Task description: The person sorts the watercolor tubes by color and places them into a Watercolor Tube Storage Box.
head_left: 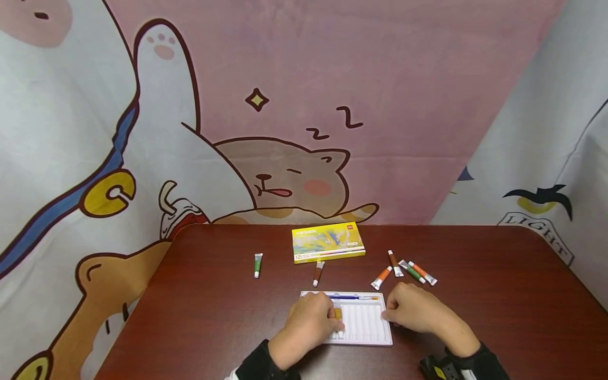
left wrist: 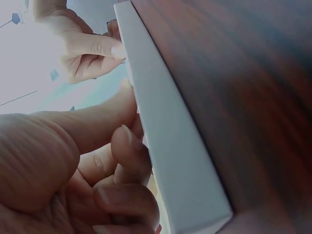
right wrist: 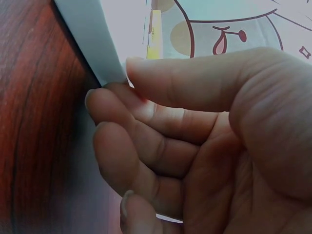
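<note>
A white plastic paint tray [head_left: 367,323] lies at the table's front, with a blue-handled paintbrush [head_left: 353,297] along its far side. My left hand [head_left: 310,319] is over the tray's left part, fingers curled, with its thumb across an ochre paint tube [head_left: 338,313] in the slots. The hand hides the slots further left. In the left wrist view, the tray's side wall [left wrist: 168,131] hides the tube. At the tray's right edge, my right hand [head_left: 418,311] pinches the rim; the right wrist view shows the thumb [right wrist: 180,80] on the tray wall [right wrist: 92,34] and curled fingers beside it.
Behind the tray lies a yellow paint box [head_left: 328,243], a brown tube [head_left: 319,274] in front of it. A green tube [head_left: 258,265] lies to the left. Orange tubes [head_left: 381,278], another brown tube [head_left: 395,263] and a green one [head_left: 412,272] lie behind my right hand.
</note>
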`<state>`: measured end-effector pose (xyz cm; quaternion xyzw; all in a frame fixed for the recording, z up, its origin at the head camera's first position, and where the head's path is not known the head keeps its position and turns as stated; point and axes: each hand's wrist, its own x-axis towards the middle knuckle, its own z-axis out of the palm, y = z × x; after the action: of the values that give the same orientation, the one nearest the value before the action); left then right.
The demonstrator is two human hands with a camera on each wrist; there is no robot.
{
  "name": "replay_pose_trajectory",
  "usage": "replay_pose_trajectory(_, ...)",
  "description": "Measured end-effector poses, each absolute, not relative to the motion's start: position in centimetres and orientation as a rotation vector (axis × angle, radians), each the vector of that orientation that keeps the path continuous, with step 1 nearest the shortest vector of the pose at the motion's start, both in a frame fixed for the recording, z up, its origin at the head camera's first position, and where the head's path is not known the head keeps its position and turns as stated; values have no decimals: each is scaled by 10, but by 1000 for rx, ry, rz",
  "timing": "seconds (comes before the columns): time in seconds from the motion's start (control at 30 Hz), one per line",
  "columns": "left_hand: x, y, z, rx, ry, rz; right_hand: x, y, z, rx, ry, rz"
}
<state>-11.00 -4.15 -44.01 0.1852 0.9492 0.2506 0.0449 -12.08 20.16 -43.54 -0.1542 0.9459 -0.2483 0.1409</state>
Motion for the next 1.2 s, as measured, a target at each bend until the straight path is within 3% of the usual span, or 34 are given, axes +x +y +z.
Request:
replay_pose_trajectory(0.93, -116, -48, -434, 570, 2837, 805, -124, 203, -437, -437, 2706, -746)
replay_pose_trajectory(1.2, -143, -85, -409, 297, 2953, 915, -123, 203, -438, -463, 2721, -735)
